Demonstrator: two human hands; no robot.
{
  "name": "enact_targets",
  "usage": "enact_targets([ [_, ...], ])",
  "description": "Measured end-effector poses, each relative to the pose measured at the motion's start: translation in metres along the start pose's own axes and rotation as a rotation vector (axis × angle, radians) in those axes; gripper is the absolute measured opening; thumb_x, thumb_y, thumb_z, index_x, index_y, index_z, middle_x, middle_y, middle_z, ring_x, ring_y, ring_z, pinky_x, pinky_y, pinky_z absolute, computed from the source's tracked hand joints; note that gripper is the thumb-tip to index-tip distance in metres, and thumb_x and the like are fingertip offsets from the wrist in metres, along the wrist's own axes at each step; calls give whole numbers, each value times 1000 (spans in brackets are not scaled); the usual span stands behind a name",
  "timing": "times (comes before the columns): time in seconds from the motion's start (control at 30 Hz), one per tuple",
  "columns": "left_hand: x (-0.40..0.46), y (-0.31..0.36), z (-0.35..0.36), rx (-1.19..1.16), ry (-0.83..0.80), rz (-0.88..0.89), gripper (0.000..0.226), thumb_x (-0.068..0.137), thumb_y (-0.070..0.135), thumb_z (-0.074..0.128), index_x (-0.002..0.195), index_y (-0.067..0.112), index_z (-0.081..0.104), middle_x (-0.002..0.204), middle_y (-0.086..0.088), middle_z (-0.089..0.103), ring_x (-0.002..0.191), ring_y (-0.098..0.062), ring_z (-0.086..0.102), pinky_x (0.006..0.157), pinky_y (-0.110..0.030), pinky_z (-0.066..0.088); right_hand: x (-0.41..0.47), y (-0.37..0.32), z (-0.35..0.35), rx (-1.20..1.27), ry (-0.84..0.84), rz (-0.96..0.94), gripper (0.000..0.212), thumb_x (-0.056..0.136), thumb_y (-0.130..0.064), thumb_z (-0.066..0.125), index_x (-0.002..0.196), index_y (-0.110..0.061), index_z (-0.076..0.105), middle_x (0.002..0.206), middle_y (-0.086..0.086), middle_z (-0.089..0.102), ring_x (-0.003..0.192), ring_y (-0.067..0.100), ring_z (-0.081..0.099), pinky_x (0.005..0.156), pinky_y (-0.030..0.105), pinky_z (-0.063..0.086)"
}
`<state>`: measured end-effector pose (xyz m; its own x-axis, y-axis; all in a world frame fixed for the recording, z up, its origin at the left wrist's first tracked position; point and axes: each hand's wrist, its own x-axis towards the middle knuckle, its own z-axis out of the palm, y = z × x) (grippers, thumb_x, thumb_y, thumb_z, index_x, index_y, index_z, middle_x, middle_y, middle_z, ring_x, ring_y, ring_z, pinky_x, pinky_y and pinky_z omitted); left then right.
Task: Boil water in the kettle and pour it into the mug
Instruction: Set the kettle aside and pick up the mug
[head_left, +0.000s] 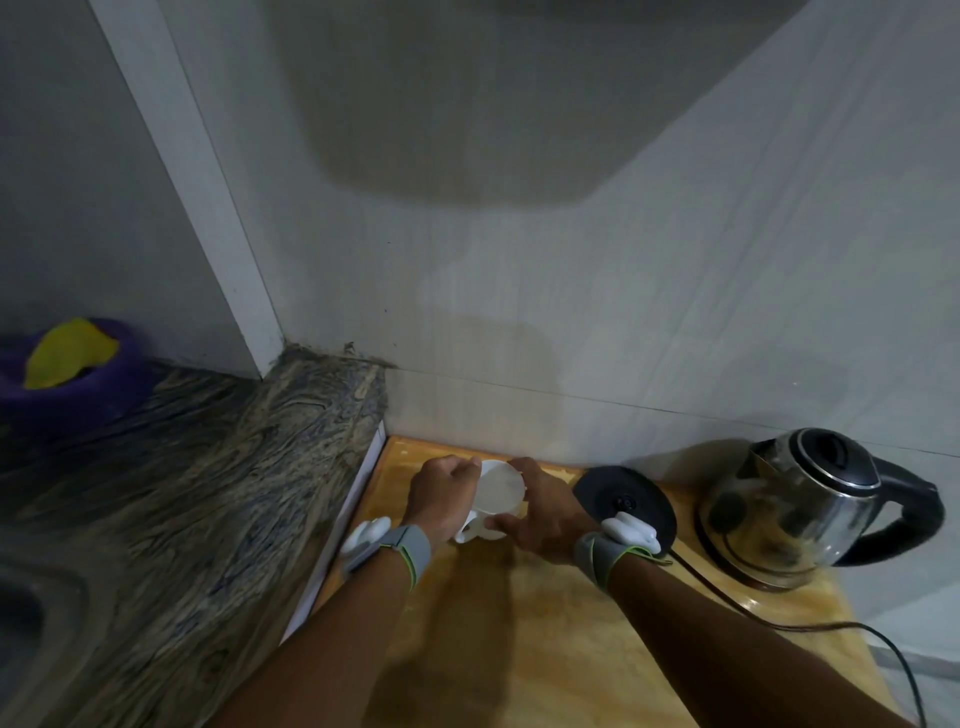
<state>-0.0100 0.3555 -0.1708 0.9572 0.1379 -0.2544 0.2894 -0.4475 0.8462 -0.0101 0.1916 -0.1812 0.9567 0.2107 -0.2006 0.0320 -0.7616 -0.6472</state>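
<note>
Both hands, left hand (441, 496) and right hand (540, 512), around white mug (497, 488) near table's (519, 649) back edge.

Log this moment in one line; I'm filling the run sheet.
left hand: on white mug | right hand: on mug | kettle: off base, lid shut

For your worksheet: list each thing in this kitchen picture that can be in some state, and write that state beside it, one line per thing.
Mug: upright on the wooden table, held by both hands; contents unclear.
Kettle: lid shut, standing on the table, off its base.
Kettle base: bare, nothing on it, cord attached.
Left hand: closed on the mug's left side.
Right hand: closed on the mug's right side.
Purple bowl: holds something yellow.
</note>
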Motion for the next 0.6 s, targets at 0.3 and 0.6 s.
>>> enact_targets([
  [0.3,-6,12,-10,-24,-47,7,35,103,36,55,94,8,75,101,-18,76,105,-39,69,95,-44,54,-12,-12,-10,-10,58,-27,74,74,-46,79,133,-21,41,129,3,58,115,24,56,97,40,50],
  [0.6,-17,46,-19,-33,-25,85,39,102,38,59,99,3,76,99,-17,77,101,-37,71,95,-44,57,-17,-20,-35,1,103,-32,75,68,-55,79,129,-30,43,123,-2,61,107,20,59,91,40,55],
])
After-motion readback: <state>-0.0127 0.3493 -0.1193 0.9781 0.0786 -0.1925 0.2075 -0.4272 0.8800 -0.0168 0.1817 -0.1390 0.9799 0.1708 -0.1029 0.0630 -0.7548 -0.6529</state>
